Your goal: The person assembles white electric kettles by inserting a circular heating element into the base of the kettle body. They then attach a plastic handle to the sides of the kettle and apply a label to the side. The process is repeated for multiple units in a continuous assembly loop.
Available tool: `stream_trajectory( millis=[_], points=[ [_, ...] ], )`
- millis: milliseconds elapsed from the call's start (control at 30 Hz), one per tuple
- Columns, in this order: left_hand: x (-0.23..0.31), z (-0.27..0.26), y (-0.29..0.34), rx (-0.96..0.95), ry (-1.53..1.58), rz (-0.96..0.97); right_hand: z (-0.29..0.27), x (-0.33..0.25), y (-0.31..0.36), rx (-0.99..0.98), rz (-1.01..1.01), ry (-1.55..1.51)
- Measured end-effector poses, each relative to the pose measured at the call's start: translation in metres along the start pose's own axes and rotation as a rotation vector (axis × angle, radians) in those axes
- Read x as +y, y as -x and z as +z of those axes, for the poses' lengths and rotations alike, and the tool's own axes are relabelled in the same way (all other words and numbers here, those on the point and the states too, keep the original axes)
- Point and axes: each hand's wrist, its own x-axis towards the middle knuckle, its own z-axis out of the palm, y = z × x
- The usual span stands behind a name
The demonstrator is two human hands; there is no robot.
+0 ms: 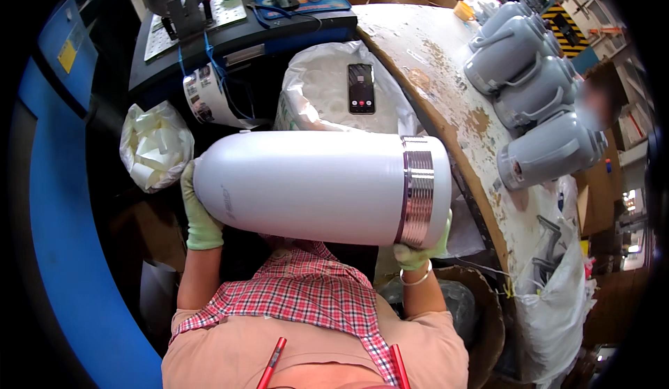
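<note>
White vacuum-jug body (306, 187), held up on its side in front of the red checked apron (306, 284), with long axis running nearly straight across from left to right and sloping a touch toward the apron at the right. Grasped at both ends: domed end (212, 176) cupped by the pale-green-gloved left hand (201, 218), opposite end, just past the silver ribbed band (419, 190), supported from the near lower corner by the likewise gloved right hand (420, 255). Neither hand free; cannot tell how the hidden fingers wrap the far side.

Out to the right, beyond the banded end, the paint-worn white bench top (397, 26), with grey handled vacuum jugs (547, 152) along its far side; so nearer to the right hand than to the left. Directly ahead of the white body, a white plastic sack (306, 61) with a smartphone (361, 89) showing against it; cannot tell what bears the phone. Off to the left, beside the domed end, a smaller plastic bag (129, 148) full of pale scraps.
</note>
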Motion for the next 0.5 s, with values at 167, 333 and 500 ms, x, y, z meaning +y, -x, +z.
stream_trajectory(
  millis=[167,333,500],
  points=[
    [0.030,0.014,-0.001,0.045,-0.072,0.029,-0.008,0.005,-0.007,0.304,0.168,-0.040],
    [0.024,0.011,0.000,0.014,-0.046,0.023,-0.013,0.005,-0.012,0.193,0.103,0.104],
    [0.000,0.008,0.003,0.025,0.057,-0.141,-0.004,0.001,-0.007,0.205,0.030,0.069]
  ],
)
